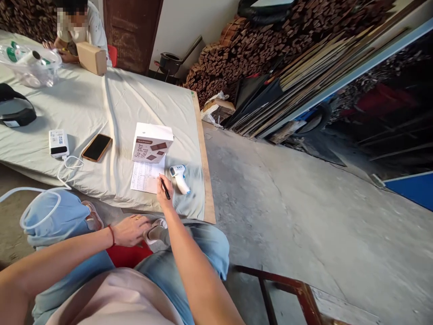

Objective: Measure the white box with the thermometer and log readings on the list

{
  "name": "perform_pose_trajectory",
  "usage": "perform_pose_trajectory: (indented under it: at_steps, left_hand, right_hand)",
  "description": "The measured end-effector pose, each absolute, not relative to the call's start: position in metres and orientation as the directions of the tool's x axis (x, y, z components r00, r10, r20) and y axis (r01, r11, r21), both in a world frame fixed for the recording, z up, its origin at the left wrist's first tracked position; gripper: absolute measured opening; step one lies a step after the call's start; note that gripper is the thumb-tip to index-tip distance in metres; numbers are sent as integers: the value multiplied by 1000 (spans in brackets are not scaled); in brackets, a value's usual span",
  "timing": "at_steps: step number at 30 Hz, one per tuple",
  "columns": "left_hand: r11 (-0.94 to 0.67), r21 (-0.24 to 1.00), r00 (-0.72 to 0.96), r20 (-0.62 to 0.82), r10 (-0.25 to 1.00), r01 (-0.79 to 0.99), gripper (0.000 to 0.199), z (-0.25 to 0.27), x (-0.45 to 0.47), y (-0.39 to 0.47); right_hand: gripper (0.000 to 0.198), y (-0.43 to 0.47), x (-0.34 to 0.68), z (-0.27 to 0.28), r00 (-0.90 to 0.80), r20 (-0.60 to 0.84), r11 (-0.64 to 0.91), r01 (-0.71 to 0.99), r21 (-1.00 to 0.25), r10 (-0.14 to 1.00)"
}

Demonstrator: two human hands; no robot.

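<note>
My right hand [164, 192] is closed around a black pen [165, 187] at the front edge of the cloth-covered table. Under that hand lies a sheet of paper [144, 174] covered in small writing. A white and brown box [152, 141] labelled "Super Meal" stands at the sheet's far end, hiding part of it. Just right of the hand, a white and blue infrared thermometer [181, 178] rests on the cloth. My left hand [130, 230] is below the table edge between my knees, holding nothing, its fingers loosely extended. What it rests on is unclear.
On the table [84, 104] are a phone [97, 147], a white power bank [58, 143] with a cable, a black device [16, 108], a clear plastic bowl [32, 67] and a brown box [91, 58]. A person [83, 34] sits opposite. A wooden stool frame [287, 286] stands right.
</note>
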State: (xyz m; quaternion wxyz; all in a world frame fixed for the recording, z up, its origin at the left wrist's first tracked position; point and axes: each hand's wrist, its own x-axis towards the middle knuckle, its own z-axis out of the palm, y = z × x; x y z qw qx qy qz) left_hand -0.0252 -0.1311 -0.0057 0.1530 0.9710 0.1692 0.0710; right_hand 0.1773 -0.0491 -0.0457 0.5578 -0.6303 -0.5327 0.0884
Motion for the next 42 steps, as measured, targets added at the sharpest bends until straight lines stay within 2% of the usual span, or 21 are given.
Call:
perform_pose_trajectory:
  at_steps: [4,6,10,12,16,20,23,26,31,33,42]
  left_hand:
    - [-958,284,982,170,85,34,11,1,20,-104]
    - [-968,242,971,237,-10,-69,3,4,32,-91]
    - [-959,222,952,284,-111,-178,11,10,32,-73]
    - [-958,266,963,269,-29,-104,16,13,28,-68]
    - [-930,362,961,275,40,-65,16,16,22,-56]
    - [-903,428,951,265,160,33,17,15,19,-41]
    - [-890,428,924,255,286,158,16,12,19,-32]
    - [-890,378,888,271,371,257,16,9,21,-27]
    - [-884,368,825,374,423,287,18,0,22,-26]
    - [-880,367,812,385,439,302,26,-6,22,-27]
    - [-853,363,820,297,488,376,62,-15,23,-28]
  right_hand:
    - [39,-57,180,-41,400,447,162,573,-803,800]
    - [36,-61,180,-37,400,418,127,581,-804,815]
    - [30,-68,179,-26,410,347,39,599,-800,843]
    - [28,-71,179,-21,428,314,-13,609,-793,847]
    - [26,-73,180,-21,487,245,-111,592,-798,839]
    - [24,-74,183,-29,554,288,-138,603,-786,781]
    - [24,-75,185,-36,608,339,-136,600,-788,718]
    - [25,-76,189,-38,602,326,-150,605,-782,728]
    - [24,-71,192,-30,589,334,-132,608,-783,736]
    - [24,-64,191,-27,589,342,-112,599,-793,732]
    - [24,-46,187,-41,543,353,-96,634,-768,762]
